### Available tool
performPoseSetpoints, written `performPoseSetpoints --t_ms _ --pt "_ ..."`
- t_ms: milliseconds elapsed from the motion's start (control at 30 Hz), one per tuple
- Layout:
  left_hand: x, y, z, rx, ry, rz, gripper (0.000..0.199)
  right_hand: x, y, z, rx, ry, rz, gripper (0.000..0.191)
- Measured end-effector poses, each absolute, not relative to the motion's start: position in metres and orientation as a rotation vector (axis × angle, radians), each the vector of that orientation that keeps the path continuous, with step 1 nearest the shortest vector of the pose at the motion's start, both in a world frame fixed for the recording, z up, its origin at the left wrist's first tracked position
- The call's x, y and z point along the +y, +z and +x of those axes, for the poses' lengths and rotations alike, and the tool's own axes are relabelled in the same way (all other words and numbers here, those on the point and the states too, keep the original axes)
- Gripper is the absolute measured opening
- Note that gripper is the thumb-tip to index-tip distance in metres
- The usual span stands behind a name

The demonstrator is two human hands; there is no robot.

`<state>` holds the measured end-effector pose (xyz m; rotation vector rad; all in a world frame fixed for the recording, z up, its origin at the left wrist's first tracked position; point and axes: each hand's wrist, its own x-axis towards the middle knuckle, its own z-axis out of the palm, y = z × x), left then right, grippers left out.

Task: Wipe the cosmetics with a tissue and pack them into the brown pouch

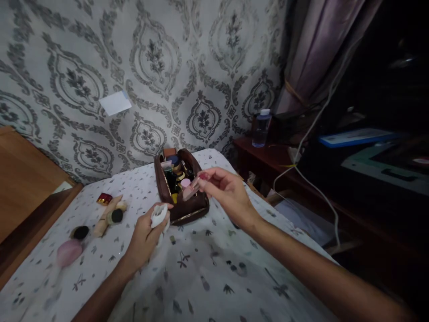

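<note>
An open brown zip bag (189, 210) holding several cosmetics stands near the wall on a patterned white sheet (187, 273). Over the bag's right side, my right hand (228, 192) pinches a small clear-pink tube (191, 190) by its reddish end, the tube slanting down to the left. My left hand (145, 232) is closed around a crumpled white cloth (159, 217) just left of the bag's front corner. In the bag, a pink round lid (185, 183) and a dark blue lid (173, 160) show among darker items that are hard to tell apart.
On the sheet at left lie a red-and-gold jar (104, 198), a beige tube (104, 219), black-lidded jars (116, 216) and a pink oval item (69, 253). A clear bottle (261, 129) stands on a dark red table at right; a white cable (330, 203) hangs beside it.
</note>
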<state>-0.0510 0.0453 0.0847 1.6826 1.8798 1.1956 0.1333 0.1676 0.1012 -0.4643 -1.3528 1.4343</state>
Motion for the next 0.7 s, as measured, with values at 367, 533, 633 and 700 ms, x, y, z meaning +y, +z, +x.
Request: performPoseSetpoints --t_ms 367,533,633,700 --pt "0.059 0.058 -0.073 2.050 0.769 2.396 0.049 0.237 0.110 0.117 -1.622 1.246 -0.360 0.018" --pt "0.064 0.059 -0.075 2.182 0.347 2.773 0.081 0.244 0.103 0.101 -1.901 1.190 -0.326 0.015" --pt "0.069 0.065 -0.073 2.280 0.132 2.807 0.082 0.248 0.100 0.095 -1.983 1.121 -0.338 0.018" --pt "0.071 0.068 -0.073 2.245 0.165 2.845 0.074 0.251 0.101 0.094 -2.028 1.059 -0.359 0.018"
